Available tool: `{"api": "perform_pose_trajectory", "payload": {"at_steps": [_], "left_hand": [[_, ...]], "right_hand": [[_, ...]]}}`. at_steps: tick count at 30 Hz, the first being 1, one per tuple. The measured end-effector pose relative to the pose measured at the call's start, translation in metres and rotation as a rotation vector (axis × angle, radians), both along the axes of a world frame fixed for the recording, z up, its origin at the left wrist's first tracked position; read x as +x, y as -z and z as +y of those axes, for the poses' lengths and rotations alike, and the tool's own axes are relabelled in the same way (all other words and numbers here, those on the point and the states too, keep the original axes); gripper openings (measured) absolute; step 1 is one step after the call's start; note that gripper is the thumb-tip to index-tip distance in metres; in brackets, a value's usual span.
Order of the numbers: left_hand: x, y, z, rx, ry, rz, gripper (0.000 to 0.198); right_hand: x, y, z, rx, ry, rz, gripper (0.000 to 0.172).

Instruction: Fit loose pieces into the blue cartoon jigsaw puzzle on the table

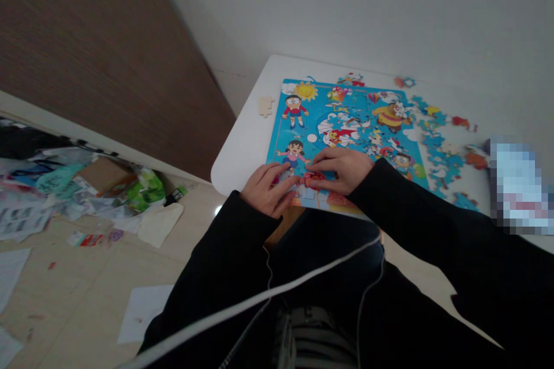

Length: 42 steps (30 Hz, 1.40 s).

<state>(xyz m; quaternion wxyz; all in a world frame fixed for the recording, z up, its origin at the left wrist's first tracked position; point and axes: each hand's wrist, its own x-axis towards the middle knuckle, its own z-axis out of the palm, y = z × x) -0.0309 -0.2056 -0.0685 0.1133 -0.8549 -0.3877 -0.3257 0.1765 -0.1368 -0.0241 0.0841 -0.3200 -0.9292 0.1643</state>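
Piece: red jigsaw piece (314,179), seen on the lower part of a blue cartoon jigsaw board (277,147), partly covered by fingers.
Handling: judged light, thin and stiff; best taken by its edges.
Left grip (266,189): wide, fingers laid flat, nothing held; tips are placed just beside the piece.
Right grip (341,170): wide, fingertips rested on the piece; no pinch is seen.
Board position: laid on a white worktop (246,150).
Surroundings: loose blue jigsaw pieces (441,155) are scattered right of the board; a pale wooden jigsaw piece (265,106) is left of it.

The bright blue jigsaw puzzle (346,127) shows multicoloured cartoon characters; black sleeves (242,259) beside a white table (246,150)
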Motion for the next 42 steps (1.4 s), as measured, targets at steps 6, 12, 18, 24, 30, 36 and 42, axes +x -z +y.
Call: {"api": "perform_pose_trajectory", "payload": {"at_steps": [6, 12, 18, 24, 30, 36, 42], "left_hand": [[0.000, -0.001, 0.000, -0.017, -0.003, -0.006, 0.022], [0.001, 0.000, -0.001, -0.033, -0.011, -0.019, 0.021], [0.000, 0.002, -0.001, -0.034, -0.020, -0.030, 0.022], [-0.001, 0.002, -0.001, -0.037, -0.025, -0.013, 0.024], [-0.001, 0.002, -0.001, -0.073, -0.014, -0.034, 0.022], [0.000, 0.000, -0.002, -0.064, -0.014, -0.022, 0.021], [0.001, 0.000, -0.004, -0.107, -0.028, -0.037, 0.020]], "right_hand": [[0.000, 0.001, 0.000, -0.027, 0.017, 0.001, 0.032], [-0.003, -0.006, -0.005, -0.066, 0.090, -0.030, 0.032], [-0.002, -0.008, -0.008, -0.078, 0.112, -0.047, 0.034], [0.002, -0.001, -0.007, -0.067, 0.154, 0.061, 0.034], [0.000, -0.001, -0.008, -0.094, 0.159, 0.082, 0.032], [-0.001, 0.002, -0.009, -0.086, 0.225, 0.126, 0.032], [-0.003, 0.001, -0.012, -0.106, 0.255, 0.120, 0.030]]}}
